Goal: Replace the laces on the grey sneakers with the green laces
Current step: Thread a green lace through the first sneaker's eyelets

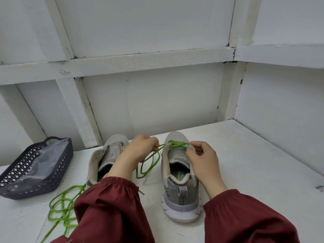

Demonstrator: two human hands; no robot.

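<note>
Two grey sneakers stand heel toward me on the white table. The right sneaker (180,190) has a green lace (177,144) threaded through its front eyelets. My left hand (142,148) grips that lace's loose part, which loops down between the shoes. My right hand (201,155) pinches the right eyelet flap of this sneaker near the lace. The left sneaker (112,149) has no lace, and my left forearm hides part of it. A second green lace (59,207) lies tangled on the table at the lower left.
A dark perforated plastic basket (10,179) with a clear plastic bag inside sits at the far left. White walls with raised framing stand behind and to the right of the table (254,163).
</note>
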